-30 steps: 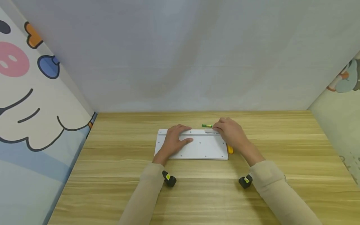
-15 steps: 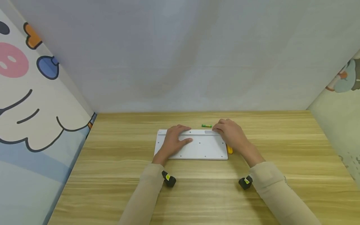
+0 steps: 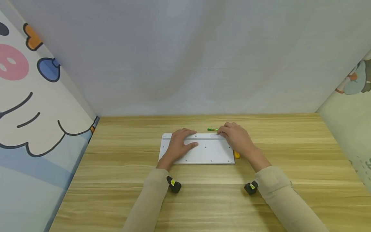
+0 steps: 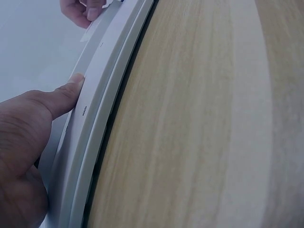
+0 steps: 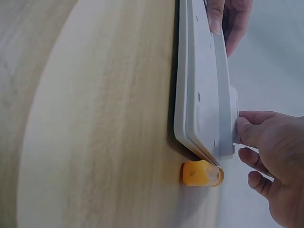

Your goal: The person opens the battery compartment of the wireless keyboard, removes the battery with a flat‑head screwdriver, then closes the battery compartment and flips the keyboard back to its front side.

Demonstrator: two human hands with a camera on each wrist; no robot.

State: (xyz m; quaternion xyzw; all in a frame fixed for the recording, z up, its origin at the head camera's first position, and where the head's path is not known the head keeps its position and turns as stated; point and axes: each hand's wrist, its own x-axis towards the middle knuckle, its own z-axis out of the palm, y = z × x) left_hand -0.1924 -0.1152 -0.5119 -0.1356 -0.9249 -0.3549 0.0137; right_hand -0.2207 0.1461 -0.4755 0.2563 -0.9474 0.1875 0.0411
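A white keyboard (image 3: 207, 154) lies face down on the wooden table. My left hand (image 3: 179, 146) holds its left half, thumb on the underside and fingers over the far edge. In the left wrist view, the left thumb (image 4: 71, 92) presses on the raised ridge. At the far right corner my right hand (image 3: 238, 137) pinches a small white battery cover (image 5: 234, 107) between thumb and forefinger, over the ridge. The other right fingers (image 5: 259, 183) are curled loosely. Just behind the keyboard, a green battery (image 3: 212, 129) lies close to the right fingertips.
An orange-yellow object (image 5: 197, 173) with a clear tip lies against the keyboard's right side, partly covered in the head view. Behind the wooden table (image 3: 130, 190) stands a pale grey backdrop (image 3: 185, 58). Black wrist cameras (image 3: 174, 186) sit at both cuffs.
The battery cover stood tilted with a dark gap beneath it, and now appears flatter against the ridge. My right hand has shifted slightly left. My left hand stays in place.
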